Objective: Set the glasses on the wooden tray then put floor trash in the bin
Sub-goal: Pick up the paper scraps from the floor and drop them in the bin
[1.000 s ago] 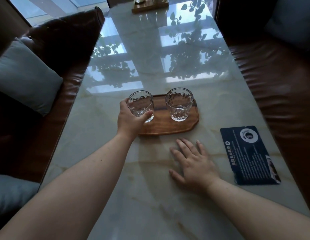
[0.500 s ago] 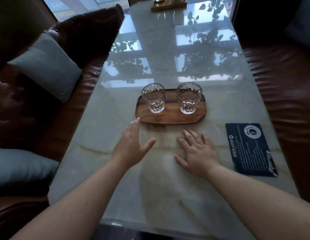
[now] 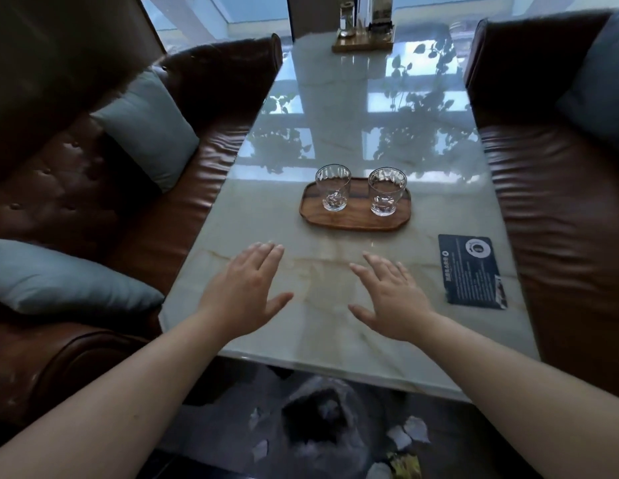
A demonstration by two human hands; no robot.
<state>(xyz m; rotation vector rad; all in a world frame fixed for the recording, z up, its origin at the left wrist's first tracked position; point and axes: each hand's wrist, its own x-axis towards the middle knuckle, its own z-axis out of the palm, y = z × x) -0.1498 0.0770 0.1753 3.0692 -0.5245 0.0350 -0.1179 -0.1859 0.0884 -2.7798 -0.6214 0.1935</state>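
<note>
On the left I see a brown sofa [image 3: 183,216] with a blue pillow [image 3: 145,127]. My left hand [image 3: 244,293] is flat over the near part of the table [image 3: 266,216], fingers close together, thumb out, holding nothing. Past it, two glasses [image 3: 333,188] stand upright side by side on the wooden tray [image 3: 356,221]. My right hand [image 3: 392,299] has its fingers spread, empty too. Near me, below the table edge, the bin [image 3: 322,420] sits on the floor with bits of trash [image 3: 410,432] around it. A dark card [image 3: 472,271] lies on the right.
</note>
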